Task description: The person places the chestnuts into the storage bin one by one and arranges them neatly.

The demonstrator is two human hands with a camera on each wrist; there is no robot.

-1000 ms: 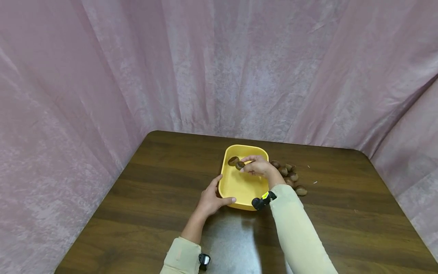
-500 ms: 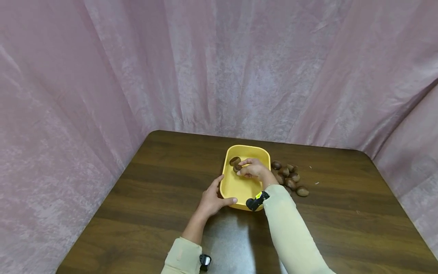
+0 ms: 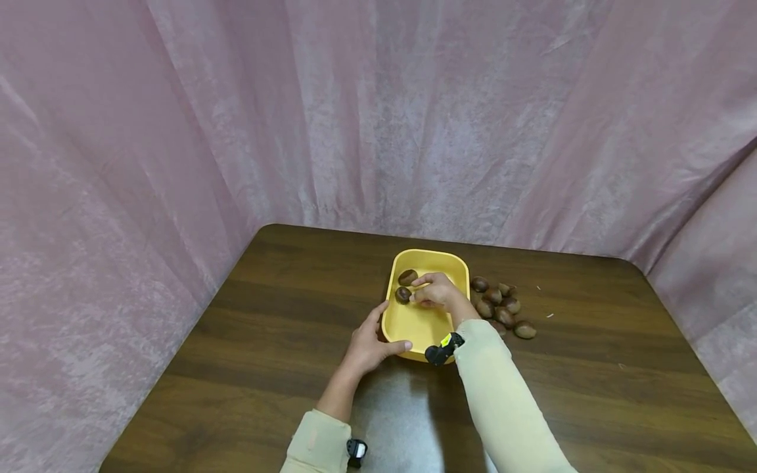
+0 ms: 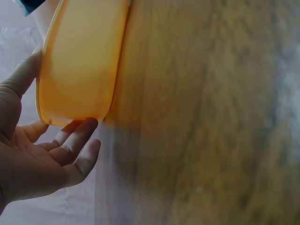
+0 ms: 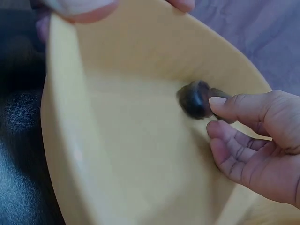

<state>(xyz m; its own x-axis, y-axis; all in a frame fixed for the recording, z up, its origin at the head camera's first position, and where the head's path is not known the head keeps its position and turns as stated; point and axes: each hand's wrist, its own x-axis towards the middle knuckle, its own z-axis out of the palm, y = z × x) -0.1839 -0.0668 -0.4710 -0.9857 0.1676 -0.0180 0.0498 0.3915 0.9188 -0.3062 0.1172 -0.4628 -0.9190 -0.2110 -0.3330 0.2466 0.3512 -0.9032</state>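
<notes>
A yellow plastic tray (image 3: pixel 417 328) stands on the table with two brown chestnuts inside. My left hand (image 3: pixel 365 346) holds its near left corner, thumb at the front rim and fingers along the left wall; in the left wrist view the fingertips (image 4: pixel 89 125) press the outer wall. Inside the tray, my right hand (image 3: pixel 436 293) has its thumb and fingers slightly spread. One chestnut (image 3: pixel 403 295) lies just left of these fingertips, and in the right wrist view the thumb tip overlaps this dark chestnut (image 5: pixel 193 100). The other chestnut (image 3: pixel 408 278) lies farther back by the left wall.
To the right of the tray, several chestnuts (image 3: pixel 504 316) lie in a loose pile on the dark wooden table (image 3: pixel 284 315). Small pale scraps (image 3: pixel 550 315) lie farther right. A pink curtain (image 3: pixel 378 131) hangs behind the table's back edge.
My right hand has moved a little left inside the tray and loosened its pinch. The chestnut it held has moved left and toward me, away from the fingers. My left hand keeps its hold.
</notes>
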